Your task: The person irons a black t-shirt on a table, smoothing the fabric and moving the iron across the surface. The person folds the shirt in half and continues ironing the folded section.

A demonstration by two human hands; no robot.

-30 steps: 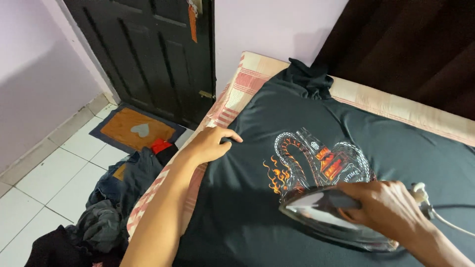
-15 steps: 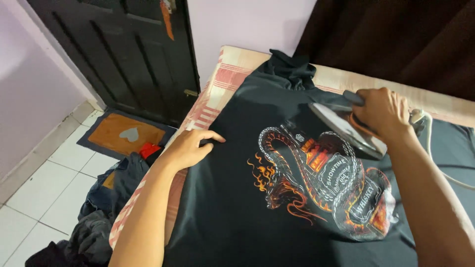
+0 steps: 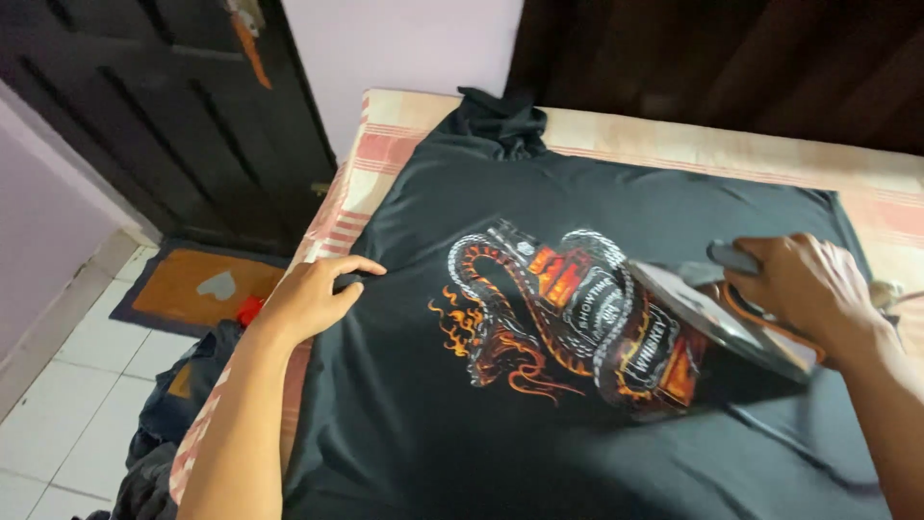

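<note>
A black T-shirt (image 3: 539,404) with a snake and flame print lies spread flat over a bed covered by a pink and cream plaid sheet (image 3: 385,144). My left hand (image 3: 313,297) presses down on the shirt's left edge, fingers curled on the fabric. My right hand (image 3: 813,284) grips the handle of a clothes iron (image 3: 717,318), which is tilted with its shiny soleplate turned toward me, reflecting the print. The iron sits over the right part of the print.
A dark panelled door (image 3: 192,106) stands at the left, with an orange doormat (image 3: 202,294) on the white tiled floor. A heap of dark clothes (image 3: 178,404) lies beside the bed. Dark curtains (image 3: 731,58) hang behind the bed.
The iron went from the lower right up toward the collar, then came back down to the right side of the print. My left hand stayed on the shirt's left edge.
</note>
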